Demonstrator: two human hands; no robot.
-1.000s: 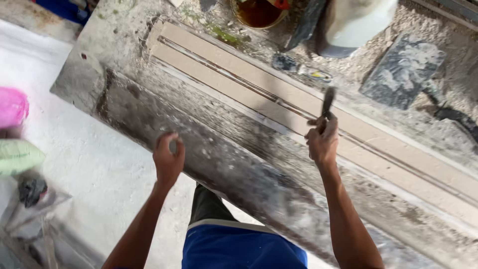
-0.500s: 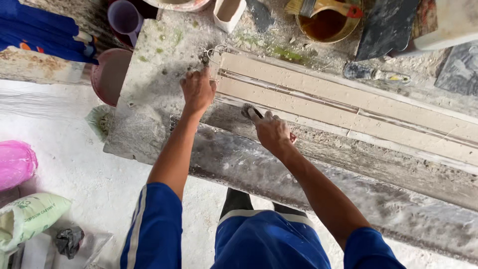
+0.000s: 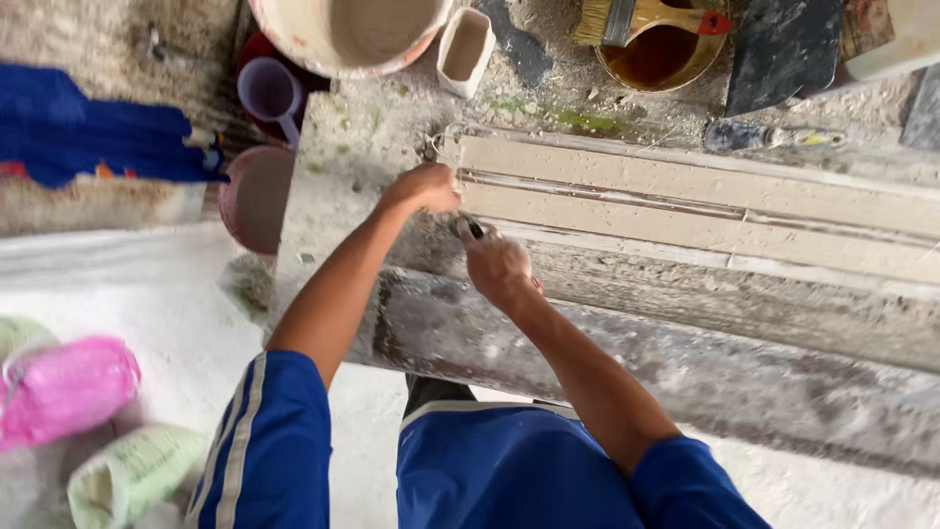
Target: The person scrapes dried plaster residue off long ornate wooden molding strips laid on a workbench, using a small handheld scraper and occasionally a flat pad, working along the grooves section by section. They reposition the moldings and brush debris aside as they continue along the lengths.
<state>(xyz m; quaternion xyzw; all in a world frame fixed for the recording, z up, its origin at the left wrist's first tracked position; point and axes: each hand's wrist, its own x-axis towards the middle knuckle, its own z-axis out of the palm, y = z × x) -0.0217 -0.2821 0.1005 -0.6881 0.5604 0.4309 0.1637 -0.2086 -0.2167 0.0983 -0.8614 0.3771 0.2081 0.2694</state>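
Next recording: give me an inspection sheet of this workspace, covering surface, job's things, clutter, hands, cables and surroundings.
Surface: rough grey workbench, dusty and smeared with pale residue.
Job's things: long beige moulded strip lying flat along the bench; a dark-handled tool, mostly hidden.
Clutter: large pale bucket, small white cup, tin of brown liquid with a brush across it, dark slab, trowel-like tool.
Hands: left hand rests on the strip's end; right hand grips the tool beside it.
Cables: nothing seen.
Surroundings: purple cup, pink bowl, blue cloth, pink bag and green bag on the whitish floor.
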